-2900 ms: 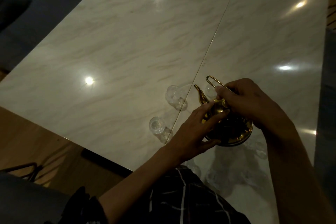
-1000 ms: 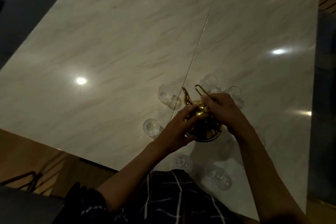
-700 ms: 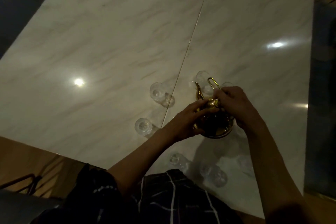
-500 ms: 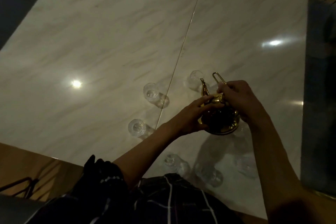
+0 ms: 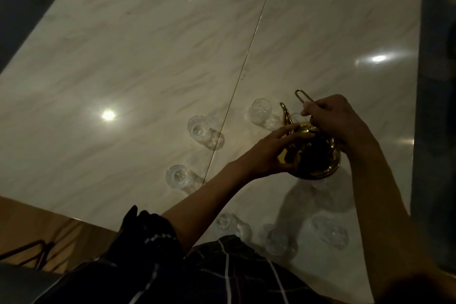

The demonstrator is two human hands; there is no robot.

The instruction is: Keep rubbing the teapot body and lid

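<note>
Shiny gold metal teapot (image 5: 313, 155) with curved spout and tall wire loop handle: sits between the two hands on the pale marble-patterned desk (image 5: 148, 57), whether lifted or resting cannot be told. Right hand (image 5: 338, 118): fingers curled round the lower part of the loop handle, wrist bent down over the pot's far side. Left hand (image 5: 269, 153): fingers spread and laid against the pot's near flank and lid, thumb underneath, forearm reaching in from the lower left.

Small clear glass cups: one (image 5: 261, 108) just beyond the spout, two (image 5: 197, 127) (image 5: 176, 175) to the left of the left hand, three (image 5: 225, 222) (image 5: 276, 239) (image 5: 330, 229) in a row beneath the forearms, close to the desk's near edge.

Open room: broad bare surface ahead and to the left of the hands; a thin gold seam (image 5: 237, 81) crosses the desk lengthwise. Desk's right edge lies near the right hand. Dark plaid garment (image 5: 222, 274) at the near edge.
</note>
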